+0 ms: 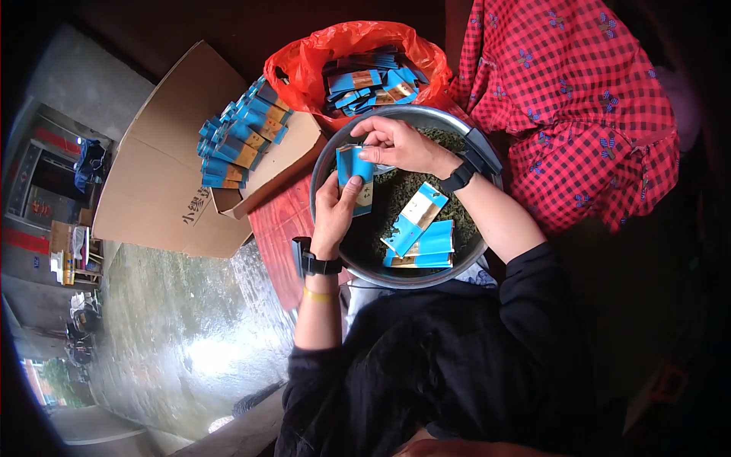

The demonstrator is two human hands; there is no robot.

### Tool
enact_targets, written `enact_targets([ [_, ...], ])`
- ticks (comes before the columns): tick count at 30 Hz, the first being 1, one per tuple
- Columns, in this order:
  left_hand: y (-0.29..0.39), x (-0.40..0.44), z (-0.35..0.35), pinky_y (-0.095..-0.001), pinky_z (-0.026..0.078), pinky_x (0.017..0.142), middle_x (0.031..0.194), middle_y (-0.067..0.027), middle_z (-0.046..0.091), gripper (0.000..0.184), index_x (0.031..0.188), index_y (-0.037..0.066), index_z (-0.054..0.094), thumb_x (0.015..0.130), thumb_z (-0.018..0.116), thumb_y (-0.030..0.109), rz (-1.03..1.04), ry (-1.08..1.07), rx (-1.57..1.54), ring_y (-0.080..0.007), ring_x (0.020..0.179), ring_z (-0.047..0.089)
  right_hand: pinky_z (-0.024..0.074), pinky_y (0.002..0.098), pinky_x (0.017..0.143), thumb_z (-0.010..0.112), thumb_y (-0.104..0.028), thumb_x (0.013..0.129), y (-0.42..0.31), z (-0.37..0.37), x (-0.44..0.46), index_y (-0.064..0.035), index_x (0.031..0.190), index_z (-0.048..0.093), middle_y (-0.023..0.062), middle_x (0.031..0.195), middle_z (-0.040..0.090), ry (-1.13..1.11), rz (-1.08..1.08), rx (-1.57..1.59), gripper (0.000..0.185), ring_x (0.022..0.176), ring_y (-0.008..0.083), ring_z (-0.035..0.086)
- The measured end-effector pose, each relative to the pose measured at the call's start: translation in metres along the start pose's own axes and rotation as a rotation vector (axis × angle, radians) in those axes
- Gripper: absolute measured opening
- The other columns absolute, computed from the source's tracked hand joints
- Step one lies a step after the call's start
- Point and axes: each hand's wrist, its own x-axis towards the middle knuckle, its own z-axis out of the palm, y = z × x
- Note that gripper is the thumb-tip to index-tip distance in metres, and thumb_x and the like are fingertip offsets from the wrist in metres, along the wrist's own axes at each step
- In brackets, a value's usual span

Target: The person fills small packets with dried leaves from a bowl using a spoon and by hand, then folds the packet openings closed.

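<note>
Over the left part of a round metal basin [487, 228], my left hand [335, 209] grips a blue and cream packet [356, 174], its thumb on the front. At the packet's top edge is my right hand [400, 146], its thumb and index finger pressed together there; whether it pinches the packet or something small is hard to make out. Dark green dried leaves [373, 236] fill the basin. Several more blue and cream packets [420, 217] lie on the leaves at the basin's lower side, overlapping.
Above the basin, a red plastic bag [304, 57] holds many blue packets [381, 84]. An open cardboard box [156, 152] at the left carries piled packets [242, 141]. Red checked cloth [579, 114] hangs at the right. A reddish wooden surface [282, 228] lies beside the basin.
</note>
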Motion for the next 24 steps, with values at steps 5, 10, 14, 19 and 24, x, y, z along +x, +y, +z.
enact_targets([
  [5,0.014,-0.003,0.003,-0.0195,0.042,0.065,0.085,0.0038,0.059,0.026,0.107,0.001,0.060,0.098,0.056,0.025,-0.022,0.003,-0.094,-0.0031,0.074,0.049,0.0484,0.0257,0.073,0.069,-0.023,0.088,0.003,0.001,0.000,-0.0001,0.090,0.063,0.0009,0.082,0.063,-0.118,-0.027,-0.241,0.024,0.079,0.0076,0.058],
  [10,0.011,-0.003,0.002,-0.0199,0.045,0.068,0.088,0.0026,0.061,0.029,0.113,0.001,0.060,0.099,0.055,0.026,-0.081,-0.012,-0.134,-0.0032,0.077,0.052,0.0438,0.0273,0.061,0.068,-0.026,0.089,0.009,0.002,0.001,-0.0004,0.084,0.062,0.0009,0.070,0.058,-0.111,-0.072,-0.328,0.027,0.068,0.0067,0.051],
  [14,0.013,-0.003,0.002,-0.0197,0.044,0.066,0.088,0.0033,0.062,0.026,0.108,0.001,0.062,0.098,0.056,0.024,-0.083,-0.012,-0.121,-0.0032,0.075,0.052,0.0422,0.0284,0.057,0.065,-0.029,0.090,0.006,0.001,0.000,0.0007,0.080,0.061,0.0026,0.063,0.053,-0.043,-0.057,-0.325,0.032,0.063,0.0073,0.049],
  [19,0.008,-0.004,0.001,-0.0193,0.044,0.067,0.084,0.0048,0.061,0.020,0.101,0.001,0.064,0.098,0.056,0.020,-0.071,-0.002,-0.076,-0.0028,0.074,0.051,0.0420,0.0296,0.057,0.063,-0.029,0.092,0.000,-0.001,-0.002,0.0014,0.079,0.061,0.0043,0.062,0.052,-0.136,-0.083,-0.440,0.033,0.061,0.0097,0.049],
  [24,0.006,-0.003,-0.002,-0.0194,0.042,0.065,0.081,0.0054,0.060,0.020,0.098,0.002,0.064,0.099,0.055,0.020,-0.075,0.007,-0.045,-0.0024,0.073,0.048,0.0412,0.0310,0.056,0.062,-0.030,0.092,0.002,-0.001,-0.001,0.0014,0.079,0.061,0.0053,0.061,0.051,-0.130,-0.057,-0.443,0.034,0.060,0.0114,0.049],
])
